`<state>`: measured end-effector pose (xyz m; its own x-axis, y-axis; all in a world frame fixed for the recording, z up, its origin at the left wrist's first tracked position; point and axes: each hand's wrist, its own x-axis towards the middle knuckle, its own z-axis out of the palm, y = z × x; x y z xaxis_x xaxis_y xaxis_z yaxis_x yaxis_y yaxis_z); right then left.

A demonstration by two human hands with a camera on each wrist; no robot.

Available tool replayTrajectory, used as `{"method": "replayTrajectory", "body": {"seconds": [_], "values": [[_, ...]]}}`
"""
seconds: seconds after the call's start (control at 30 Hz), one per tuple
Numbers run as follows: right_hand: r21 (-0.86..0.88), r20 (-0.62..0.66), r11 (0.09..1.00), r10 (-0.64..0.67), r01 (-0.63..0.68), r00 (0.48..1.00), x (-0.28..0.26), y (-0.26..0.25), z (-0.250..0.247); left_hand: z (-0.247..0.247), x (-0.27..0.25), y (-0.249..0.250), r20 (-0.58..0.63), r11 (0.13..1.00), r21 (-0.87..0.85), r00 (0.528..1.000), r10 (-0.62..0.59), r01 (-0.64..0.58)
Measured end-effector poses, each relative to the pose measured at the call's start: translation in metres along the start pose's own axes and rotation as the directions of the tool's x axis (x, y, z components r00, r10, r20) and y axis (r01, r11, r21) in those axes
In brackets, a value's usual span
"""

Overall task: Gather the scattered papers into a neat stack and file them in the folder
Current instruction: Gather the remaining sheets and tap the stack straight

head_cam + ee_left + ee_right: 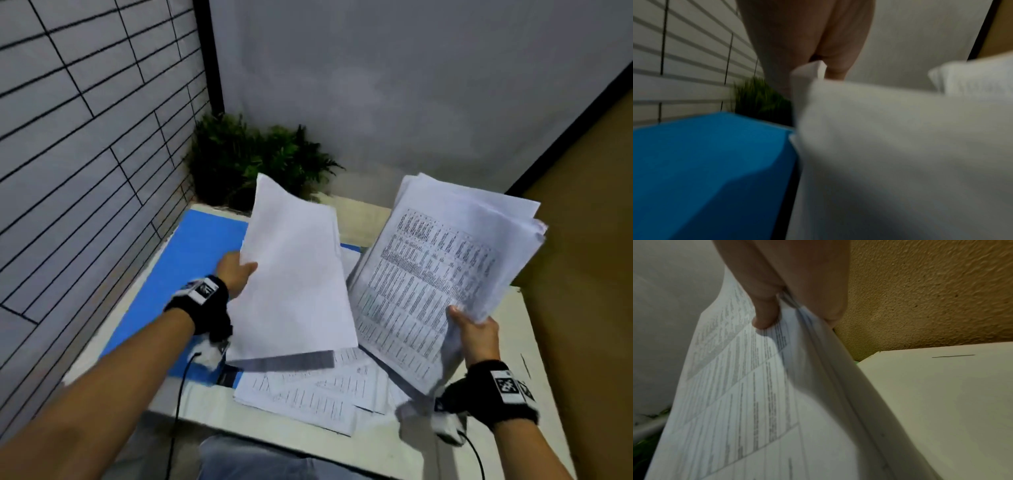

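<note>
Paper fills both my hands above the table (544,346). My left hand (236,270) pinches a few white sheets (294,274) at their left edge, thumb on top and fingers behind; the side that faces me is blank, and the sheets stand tilted up off the table. In the left wrist view the same sheets (890,154) show only as a pale blur under my thumb. My right hand (474,334) grips a thicker bundle (435,274) by its lower right corner, thumb pressed on the front page. That page is printed with dense tables in small dark type, and the sheets behind it fan out unevenly at the top right, their edges out of line. The right wrist view shows my thumb (766,316) on the printed page (740,394), with the rest of the bundle curving away beneath.

More printed sheets (308,394) lie loose and overlapping on the table below my hands, near its front edge. The blue folder (178,274) lies flat on the left of the table, under my left hand; I cannot tell what is in it. A green plant (253,157) stands in the far corner behind it.
</note>
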<state>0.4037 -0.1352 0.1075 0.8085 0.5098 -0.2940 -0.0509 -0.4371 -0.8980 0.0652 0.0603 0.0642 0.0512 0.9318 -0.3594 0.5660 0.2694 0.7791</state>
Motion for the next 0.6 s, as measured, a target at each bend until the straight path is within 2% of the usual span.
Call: {"method": "replayTrajectory", "body": {"seconds": [0.07,0.13,0.23,0.3,0.4,0.53,0.6], "values": [[-0.018,-0.004,1.000,0.013,-0.013,1.000,-0.001,0.001,-0.004,0.025,-0.002,-0.025,0.011,0.988,0.140,0.997,-0.074,0.072],[-0.036,-0.009,0.999,0.015,-0.015,1.000,-0.003,0.003,-0.009,0.043,-0.011,-0.037,-0.011,0.977,0.183,0.994,-0.109,0.109],[-0.042,-0.025,0.999,0.022,-0.023,0.999,-0.004,0.005,-0.015,0.057,-0.015,-0.035,-0.034,0.992,0.050,0.993,-0.116,0.117],[-0.048,-0.036,0.999,0.021,-0.023,0.999,-0.005,0.005,-0.019,0.059,-0.011,-0.030,-0.028,0.984,-0.056,0.985,-0.168,0.167],[-0.054,-0.034,0.998,0.026,-0.027,0.999,-0.004,0.007,-0.021,0.060,-0.009,-0.026,-0.029,0.970,-0.167,0.982,-0.184,0.177],[-0.084,-0.022,0.995,0.045,-0.046,0.999,-0.001,0.009,-0.020,0.066,-0.007,-0.028,-0.108,0.951,-0.247,0.971,-0.216,0.184],[-0.093,-0.022,0.995,0.046,-0.048,0.999,0.001,0.010,-0.020,0.071,-0.012,-0.028,-0.102,0.941,-0.285,0.970,-0.221,0.185]]}}
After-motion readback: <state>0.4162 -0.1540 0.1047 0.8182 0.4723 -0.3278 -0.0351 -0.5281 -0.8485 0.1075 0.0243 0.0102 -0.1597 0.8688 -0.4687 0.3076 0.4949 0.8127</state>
